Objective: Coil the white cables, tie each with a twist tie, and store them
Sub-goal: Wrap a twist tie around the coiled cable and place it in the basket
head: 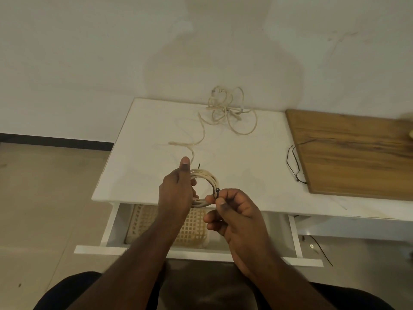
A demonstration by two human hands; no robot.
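Note:
A coiled white cable [206,176] is held over the front edge of the white table [257,166]. My left hand [177,193] grips the coil's left side, thumb raised. My right hand [232,213] pinches a black tie [216,191] wrapped around the coil's right side. A loose tail of white cable [192,143] runs up the table from the coil. A second, tangled white cable [228,110] lies at the table's back edge by the wall.
An open white drawer [295,238] below the table holds a cream lattice basket [192,227]. A wooden board [353,153] covers the table's right part. A thin black cord [293,164] lies beside the board. Tiled floor is on the left.

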